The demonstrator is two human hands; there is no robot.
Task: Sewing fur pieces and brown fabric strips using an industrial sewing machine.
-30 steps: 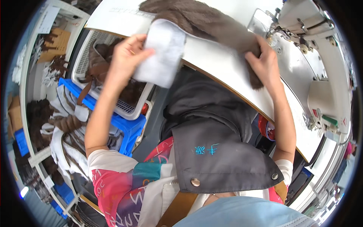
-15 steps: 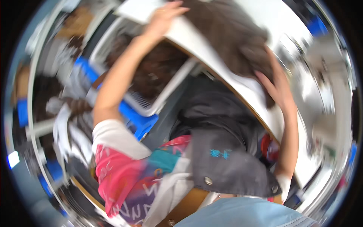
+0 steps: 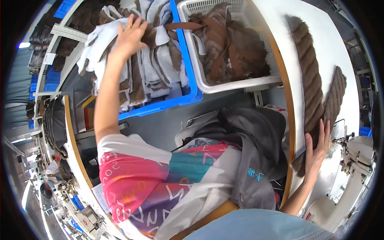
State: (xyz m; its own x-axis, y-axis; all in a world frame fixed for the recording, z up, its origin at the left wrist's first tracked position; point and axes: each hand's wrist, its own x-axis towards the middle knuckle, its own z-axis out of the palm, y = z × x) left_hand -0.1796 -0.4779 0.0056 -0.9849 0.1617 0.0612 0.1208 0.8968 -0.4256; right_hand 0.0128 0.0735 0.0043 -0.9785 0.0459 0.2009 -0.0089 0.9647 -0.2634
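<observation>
My left hand (image 3: 131, 37) is stretched out over a blue crate (image 3: 193, 76), fingers spread on the top of a heap of fur pieces (image 3: 138, 74) with white backing and brown pile. I cannot see anything held in it. On the white tabletop (image 3: 276, 18) to the right lie two brown fur strips, a long one (image 3: 307, 76) and a shorter one (image 3: 336, 90). My right hand (image 3: 318, 150) rests flat over the near end of the long strip, its fingers straight and close to the lower end of the shorter strip.
A white plastic basket (image 3: 236, 86) beside the blue crate holds brown fur and a reddish-brown strap (image 3: 218, 64). A sewing machine (image 3: 352, 160) stands on the table at the right. Dark grey cloth (image 3: 256, 140) covers my lap. Shelving with blue bins (image 3: 52, 78) is at the left.
My left hand has gone from the tabletop to the blue crate's fur pieces. The view has turned leftward. The fur under my right hand, bunched and blurred earlier, now lies flat as strips.
</observation>
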